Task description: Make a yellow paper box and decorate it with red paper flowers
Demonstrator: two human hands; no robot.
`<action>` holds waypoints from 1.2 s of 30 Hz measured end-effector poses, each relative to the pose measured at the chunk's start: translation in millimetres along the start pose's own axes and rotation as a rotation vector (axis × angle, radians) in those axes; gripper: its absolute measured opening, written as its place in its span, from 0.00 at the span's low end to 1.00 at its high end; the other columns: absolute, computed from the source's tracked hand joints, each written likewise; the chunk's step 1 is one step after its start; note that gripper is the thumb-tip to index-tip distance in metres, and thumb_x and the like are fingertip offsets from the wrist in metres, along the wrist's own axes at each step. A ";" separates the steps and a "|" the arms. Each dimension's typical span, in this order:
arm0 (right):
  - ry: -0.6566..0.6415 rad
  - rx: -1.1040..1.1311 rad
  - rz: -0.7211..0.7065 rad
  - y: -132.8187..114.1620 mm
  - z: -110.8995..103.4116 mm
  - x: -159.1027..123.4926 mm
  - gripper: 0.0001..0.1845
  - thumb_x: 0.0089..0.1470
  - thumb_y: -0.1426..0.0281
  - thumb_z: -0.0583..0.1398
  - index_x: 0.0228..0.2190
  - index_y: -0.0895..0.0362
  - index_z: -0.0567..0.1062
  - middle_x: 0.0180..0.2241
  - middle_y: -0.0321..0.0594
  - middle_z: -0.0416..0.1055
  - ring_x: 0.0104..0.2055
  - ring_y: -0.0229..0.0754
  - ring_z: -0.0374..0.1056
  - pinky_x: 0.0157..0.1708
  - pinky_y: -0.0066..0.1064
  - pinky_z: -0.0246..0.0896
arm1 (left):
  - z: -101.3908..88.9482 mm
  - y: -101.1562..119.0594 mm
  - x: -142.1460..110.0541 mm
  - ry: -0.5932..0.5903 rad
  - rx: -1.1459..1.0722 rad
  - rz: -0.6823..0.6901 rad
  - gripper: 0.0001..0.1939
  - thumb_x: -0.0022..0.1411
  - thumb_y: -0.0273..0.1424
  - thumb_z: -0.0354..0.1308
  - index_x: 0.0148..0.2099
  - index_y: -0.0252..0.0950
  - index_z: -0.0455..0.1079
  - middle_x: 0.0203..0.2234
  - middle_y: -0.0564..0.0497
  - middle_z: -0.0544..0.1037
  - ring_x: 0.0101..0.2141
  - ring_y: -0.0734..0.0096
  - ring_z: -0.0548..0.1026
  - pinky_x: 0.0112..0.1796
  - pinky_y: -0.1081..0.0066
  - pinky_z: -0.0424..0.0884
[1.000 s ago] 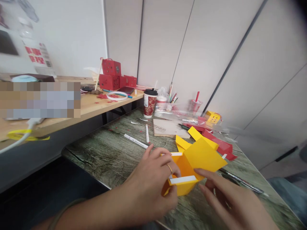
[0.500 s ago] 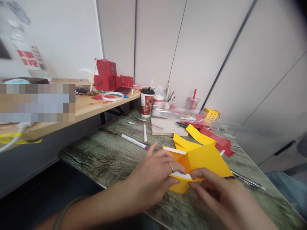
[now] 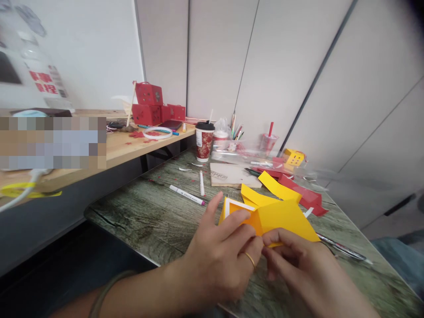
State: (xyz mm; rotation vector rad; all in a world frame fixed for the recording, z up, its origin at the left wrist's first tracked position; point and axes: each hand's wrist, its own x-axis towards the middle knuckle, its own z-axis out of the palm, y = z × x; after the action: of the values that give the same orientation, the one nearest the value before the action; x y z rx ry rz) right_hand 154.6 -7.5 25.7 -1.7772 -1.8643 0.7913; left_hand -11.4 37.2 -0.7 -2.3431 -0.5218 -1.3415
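Observation:
A yellow paper box rests on the dark wood-grain table, its large lid flap folded out to the right. White strips run along its upper edges at the left and back. My left hand, with a ring on one finger, is closed over the front edge of the box, index finger raised. My right hand pinches the front corner by the flap's base, close against the left fingertips. The front wall of the box is mostly hidden behind my hands.
Yellow paper strips and red paper pieces lie behind the box. A white marker, a white board and a lidded cup stand or lie farther back. Red boxes sit on the raised wooden desk at left.
My right hand has come in from beside the flap to pinch the box's front corner. The flap has tipped lower to the right. My left hand has shifted toward the right fingertips.

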 end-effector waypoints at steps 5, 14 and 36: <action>-0.070 0.181 0.098 -3.0 4.0 -0.1 0.13 0.52 0.57 0.50 0.31 0.52 0.67 0.19 0.30 0.67 0.14 0.32 0.56 0.14 0.23 0.52 | -4.0 -2.2 -0.6 -0.027 0.041 0.020 0.09 0.60 0.23 0.49 0.35 0.31 0.72 0.26 0.50 0.75 0.41 0.65 0.70 0.53 0.50 0.52; -0.142 0.237 0.137 -16.9 -4.1 -2.9 0.11 0.49 0.61 0.51 0.32 0.53 0.67 0.17 0.28 0.65 0.11 0.28 0.50 0.11 0.20 0.45 | -4.4 -5.2 4.5 -0.058 0.068 0.106 0.10 0.60 0.22 0.49 0.34 0.29 0.71 0.27 0.50 0.75 0.40 0.65 0.70 0.53 0.49 0.54; -0.157 0.358 0.131 -15.6 -4.3 -4.3 0.16 0.52 0.59 0.48 0.33 0.55 0.70 0.17 0.30 0.67 0.11 0.28 0.56 0.10 0.19 0.50 | -5.9 -8.4 3.2 -0.082 0.022 0.135 0.11 0.61 0.21 0.46 0.35 0.28 0.71 0.28 0.49 0.76 0.44 0.66 0.68 0.56 0.49 0.49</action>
State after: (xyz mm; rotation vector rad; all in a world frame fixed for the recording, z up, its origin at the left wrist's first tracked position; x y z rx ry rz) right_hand 146.3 -11.5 39.7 -1.6572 -1.5845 1.2584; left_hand -18.3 41.8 6.1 -2.3772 -0.3928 -1.1781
